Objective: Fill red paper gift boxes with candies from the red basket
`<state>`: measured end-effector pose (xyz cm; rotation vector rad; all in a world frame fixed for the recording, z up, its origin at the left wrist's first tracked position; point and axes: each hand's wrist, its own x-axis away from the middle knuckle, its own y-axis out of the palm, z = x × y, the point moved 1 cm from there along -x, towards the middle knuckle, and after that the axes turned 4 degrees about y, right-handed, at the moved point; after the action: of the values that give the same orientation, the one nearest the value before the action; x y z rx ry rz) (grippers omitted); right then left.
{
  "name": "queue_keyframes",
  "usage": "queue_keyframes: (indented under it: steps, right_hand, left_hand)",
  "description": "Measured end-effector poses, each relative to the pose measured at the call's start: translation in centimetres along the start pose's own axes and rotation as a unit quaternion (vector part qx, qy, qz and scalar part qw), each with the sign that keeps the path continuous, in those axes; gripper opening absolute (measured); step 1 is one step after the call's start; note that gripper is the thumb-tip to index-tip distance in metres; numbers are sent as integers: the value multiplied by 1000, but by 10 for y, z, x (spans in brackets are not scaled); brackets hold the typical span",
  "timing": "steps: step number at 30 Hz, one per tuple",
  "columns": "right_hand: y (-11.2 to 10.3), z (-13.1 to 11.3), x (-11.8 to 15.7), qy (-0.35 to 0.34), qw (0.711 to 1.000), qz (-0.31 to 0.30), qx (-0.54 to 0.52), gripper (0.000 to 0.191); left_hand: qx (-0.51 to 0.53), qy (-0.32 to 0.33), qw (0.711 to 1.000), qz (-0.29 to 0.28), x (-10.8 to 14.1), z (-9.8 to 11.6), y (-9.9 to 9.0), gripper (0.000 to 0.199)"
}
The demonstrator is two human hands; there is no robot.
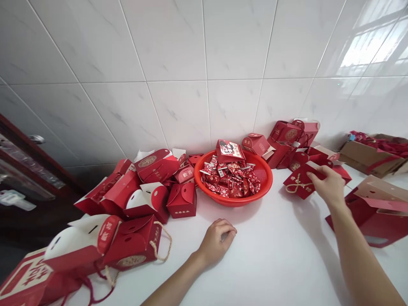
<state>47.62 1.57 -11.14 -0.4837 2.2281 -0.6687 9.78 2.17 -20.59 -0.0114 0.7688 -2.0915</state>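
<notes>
On the white tabletop, just in front of the red plastic basket, my left hand rests loosely curled, thumb near the fingertips, and nothing shows in it. Wrapped candies fill the basket, and a small red box with a printed picture lies on top of them. At the right, my right hand pinches the upper edge of a dark red gift box with a beige rope handle on its front. The box is tilted, and my fingers hide part of it.
Red gift boxes of several sizes crowd the left side. More red boxes stand against the tiled wall. A large red box and a brown cardboard box holding red items are at the right.
</notes>
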Motion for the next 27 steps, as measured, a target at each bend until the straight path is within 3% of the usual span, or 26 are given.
queue_keyframes:
  steps: [3, 7, 9, 11, 13, 14, 17, 20, 22, 27]
  right_hand:
    - [-42, -15, 14, 8, 998, -43, -38, 34]
    - [-88, -37, 41, -64, 958, -205, -188, 38]
    - [-93, -57, 60, -133, 920, -299, -215, 28]
    - [-85, -84, 85, -212, 884, -359, -210, 20]
    - [-66, -114, 117, -343, 851, -338, -207, 19]
    - [-55, -127, 134, -413, 840, -282, -211, 20]
    - [-22, -152, 182, -550, 794, -177, -189, 28]
    - [4, -158, 211, -602, 755, -138, -221, 34]
    - [15, -157, 218, -609, 743, -115, -252, 33]
    - [30, -154, 219, -592, 740, -100, -303, 19]
  left_hand:
    - [4, -11, 1000, -2, 0, 1, -1, 26]
    - [9, -17, 1000, -5, 1, 1, 0, 27]
    - [35, -23, 999, 2, 1, 0, 2, 27]
    - [92, -54, 994, 27, 0, 0, 1, 26]
    - [167, -102, 979, 59, -3, 4, -4, 32]
    - [200, -126, 969, 67, -5, 7, -10, 38]
    - [247, -132, 959, 33, -12, 25, -39, 49]
    - [190, -121, 974, -32, -15, 43, -75, 54]
    - [84, -109, 990, -42, -13, 52, -92, 47]
    - [-93, -105, 990, -31, -6, 61, -106, 41]
